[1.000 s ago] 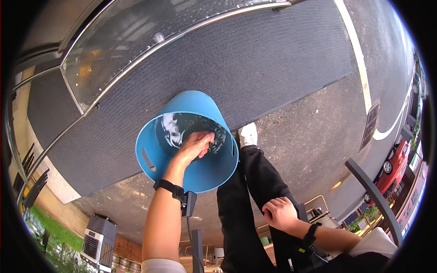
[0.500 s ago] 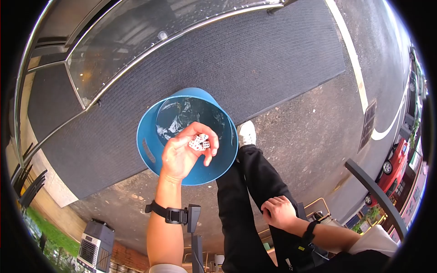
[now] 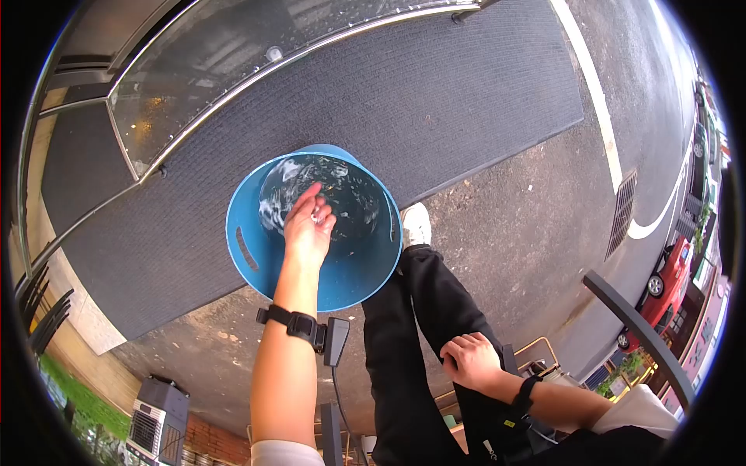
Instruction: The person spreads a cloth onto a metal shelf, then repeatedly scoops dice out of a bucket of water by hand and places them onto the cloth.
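Observation:
My left hand (image 3: 308,227) reaches down inside a blue tub (image 3: 346,289) with a slot handle in its wall. The fingers are half curled, and a small white bit of the dice (image 3: 315,219) shows between them; the rest of the dice is hidden. Below the hand, the bottom of the tub looks dark, with white streaks that may be water reflections (image 3: 289,171). My right hand (image 3: 472,361) lies on my thigh, in black trousers, its fingers loosely bent and holding nothing. Both wrists wear black straps.
The tub stands at the edge of a dark ribbed mat (image 3: 435,101) in front of my white shoe (image 3: 416,224). A metal-framed glass panel (image 3: 194,85) runs along the upper left. A dark bar (image 3: 637,334), a drain grate (image 3: 622,213) and a red car (image 3: 670,283) are to the right.
My left hand has gone from above the tub, palm up with several dice showing, to deeper inside it, with the dice now mostly hidden. My right hand has stayed on the thigh.

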A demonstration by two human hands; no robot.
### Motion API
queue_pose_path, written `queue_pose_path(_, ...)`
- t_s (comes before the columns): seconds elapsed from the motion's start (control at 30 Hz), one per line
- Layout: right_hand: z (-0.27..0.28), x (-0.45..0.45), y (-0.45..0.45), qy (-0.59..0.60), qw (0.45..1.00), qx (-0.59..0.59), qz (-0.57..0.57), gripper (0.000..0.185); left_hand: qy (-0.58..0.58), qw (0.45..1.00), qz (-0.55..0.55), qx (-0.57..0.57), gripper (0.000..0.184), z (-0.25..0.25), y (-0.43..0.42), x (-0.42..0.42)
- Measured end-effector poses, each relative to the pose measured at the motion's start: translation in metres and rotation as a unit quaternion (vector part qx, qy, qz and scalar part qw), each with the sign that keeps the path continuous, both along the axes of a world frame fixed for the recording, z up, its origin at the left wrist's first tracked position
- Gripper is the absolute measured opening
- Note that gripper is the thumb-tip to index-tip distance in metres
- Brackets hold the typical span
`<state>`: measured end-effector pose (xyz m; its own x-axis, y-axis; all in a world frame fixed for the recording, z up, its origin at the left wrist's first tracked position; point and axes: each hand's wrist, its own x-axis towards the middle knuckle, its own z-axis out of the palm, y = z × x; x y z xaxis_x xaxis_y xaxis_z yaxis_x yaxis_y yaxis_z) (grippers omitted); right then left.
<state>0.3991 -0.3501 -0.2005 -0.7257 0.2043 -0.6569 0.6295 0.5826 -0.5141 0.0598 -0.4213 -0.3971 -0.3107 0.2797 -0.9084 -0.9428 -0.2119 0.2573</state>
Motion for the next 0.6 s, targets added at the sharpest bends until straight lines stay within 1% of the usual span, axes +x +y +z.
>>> queue_pose_path(0.03,0.0,-0.001,0.001,0.0,1.0,0.0,-0.002,0.005,0.001,0.998,-0.02,-0.052,0.024,-0.02,-0.007,0.003)
queue_pose_path(0.13,0.0,-0.003,0.003,0.0,1.0,0.001,-0.002,0.005,-0.023,0.982,-0.11,-0.155,0.024,-0.034,-0.008,0.009)
queue_pose_path(0.23,0.002,-0.006,0.005,-0.033,0.999,-0.009,-0.004,0.004,-0.039,0.969,-0.175,-0.17,0.02,-0.044,-0.015,0.017)
queue_pose_path(0.27,0.001,-0.007,0.005,-0.031,0.999,-0.01,-0.006,0.004,-0.052,0.967,-0.179,-0.172,0.014,-0.047,-0.017,0.019)
queue_pose_path(0.37,0.0,-0.009,0.006,-0.026,1.0,-0.011,-0.011,0.004,-0.065,0.956,-0.115,-0.262,0.01,-0.036,-0.001,0.022)
queue_pose_path(0.4,0.0,-0.01,0.007,-0.028,0.999,-0.012,-0.01,0.004,-0.067,0.95,-0.159,-0.261,0.015,-0.051,-0.01,0.026)
queue_pose_path(0.43,0.0,-0.011,0.008,-0.03,0.999,-0.013,-0.008,0.004,-0.049,0.929,-0.248,-0.27,0.017,-0.069,-0.021,0.03)
queue_pose_path(0.47,-0.001,-0.012,0.009,-0.032,0.999,-0.013,-0.006,0.004,0.004,0.866,-0.407,-0.292,0.02,-0.085,-0.026,0.035)
queue_pose_path(0.5,-0.001,-0.014,0.01,-0.027,1.0,-0.014,-0.004,0.004,0.076,0.745,-0.583,-0.314,0.024,-0.091,-0.024,0.036)
queue_pose_path(0.53,-0.001,-0.015,0.011,-0.024,1.0,-0.014,-0.003,0.004,0.122,0.658,-0.675,-0.312,0.027,-0.096,-0.023,0.039)
queue_pose_path(0.57,-0.001,-0.016,0.013,-0.019,1.0,-0.014,-0.002,0.005,0.157,0.596,-0.726,-0.304,0.031,-0.101,-0.021,0.042)
queue_pose_path(0.6,-0.002,-0.018,0.015,-0.022,1.0,-0.015,0.002,0.005,0.175,0.572,-0.748,-0.289,0.037,-0.09,-0.011,0.041)
